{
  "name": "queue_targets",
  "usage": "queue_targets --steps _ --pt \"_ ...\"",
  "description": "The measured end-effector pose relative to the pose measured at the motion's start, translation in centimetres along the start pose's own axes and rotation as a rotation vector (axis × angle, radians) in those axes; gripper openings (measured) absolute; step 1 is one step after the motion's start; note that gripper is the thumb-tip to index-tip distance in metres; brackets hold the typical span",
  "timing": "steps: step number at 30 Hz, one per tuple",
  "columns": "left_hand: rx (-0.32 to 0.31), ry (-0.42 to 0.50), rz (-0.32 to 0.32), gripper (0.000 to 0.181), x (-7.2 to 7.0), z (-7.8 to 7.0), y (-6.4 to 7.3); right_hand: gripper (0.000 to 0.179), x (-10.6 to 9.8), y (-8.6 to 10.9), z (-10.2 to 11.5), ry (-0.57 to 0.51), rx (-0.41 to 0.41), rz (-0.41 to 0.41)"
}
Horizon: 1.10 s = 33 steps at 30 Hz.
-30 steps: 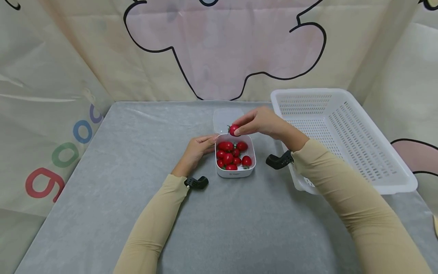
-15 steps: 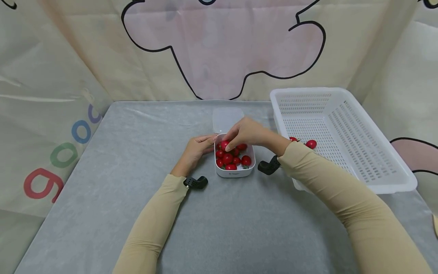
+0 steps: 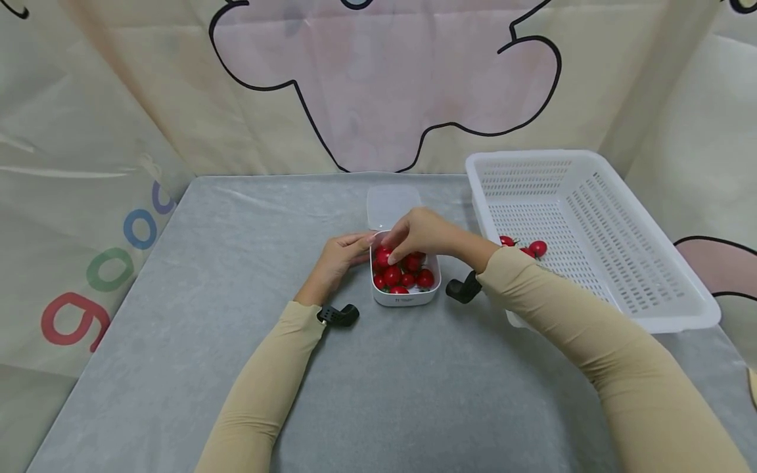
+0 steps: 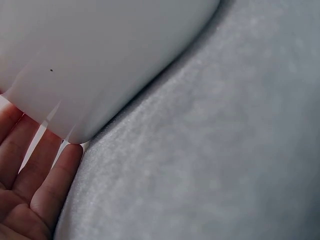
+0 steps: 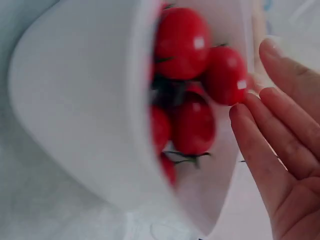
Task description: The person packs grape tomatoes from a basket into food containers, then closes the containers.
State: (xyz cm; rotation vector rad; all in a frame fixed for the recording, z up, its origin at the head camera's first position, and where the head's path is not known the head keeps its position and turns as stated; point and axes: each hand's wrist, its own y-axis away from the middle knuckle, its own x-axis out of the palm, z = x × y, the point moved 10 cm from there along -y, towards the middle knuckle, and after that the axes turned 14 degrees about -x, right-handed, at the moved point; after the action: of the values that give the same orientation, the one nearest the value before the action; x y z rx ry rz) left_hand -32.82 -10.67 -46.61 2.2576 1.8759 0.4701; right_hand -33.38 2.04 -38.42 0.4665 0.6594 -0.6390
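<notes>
A small white box (image 3: 408,300) full of red cherry tomatoes (image 3: 391,274) stands on the grey-covered table in the head view. My left hand (image 3: 341,257) rests at its far left corner, extended fingertips touching the wall (image 4: 75,95) in the left wrist view. My right hand (image 3: 427,234) reaches over the rim into the box. The right wrist view shows its fingers fairly straight, thumb apart from them, and fingertips touching a cherry tomato (image 5: 226,75). Part of the box's contents lies hidden under that hand.
A large white slotted basket (image 3: 644,263) stands to the right, with a few cherry tomatoes (image 3: 537,248) partly behind my right sleeve. Behind the box lies a translucent lid (image 3: 393,205). A printed curtain (image 3: 378,79) borders the table's back.
My right hand has lowered a cherry tomato from above the box in among the others, and its fingers have loosened. Tomatoes in the basket have come into sight. The left hand stays put.
</notes>
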Motion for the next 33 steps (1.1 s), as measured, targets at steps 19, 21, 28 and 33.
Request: queue_targets --steps 19,21,28,33 --pt "-0.039 -0.032 -0.011 0.037 0.3 0.3 -0.1 0.033 -9.1 7.3 -2.2 -0.221 0.004 -0.314" --pt "-0.043 -0.030 -0.014 0.037 0.2 0.3 0.0 0.032 -9.9 8.3 -3.1 -0.247 -0.005 -0.327" --pt "-0.048 -0.020 -0.022 0.036 0.2 0.3 0.0 0.028 -11.5 11.5 -7.0 -0.307 0.059 -0.330" --pt "-0.046 -0.008 -0.020 0.035 0.2 0.3 0.0 0.026 -12.0 12.7 -9.2 -0.313 0.096 -0.312"
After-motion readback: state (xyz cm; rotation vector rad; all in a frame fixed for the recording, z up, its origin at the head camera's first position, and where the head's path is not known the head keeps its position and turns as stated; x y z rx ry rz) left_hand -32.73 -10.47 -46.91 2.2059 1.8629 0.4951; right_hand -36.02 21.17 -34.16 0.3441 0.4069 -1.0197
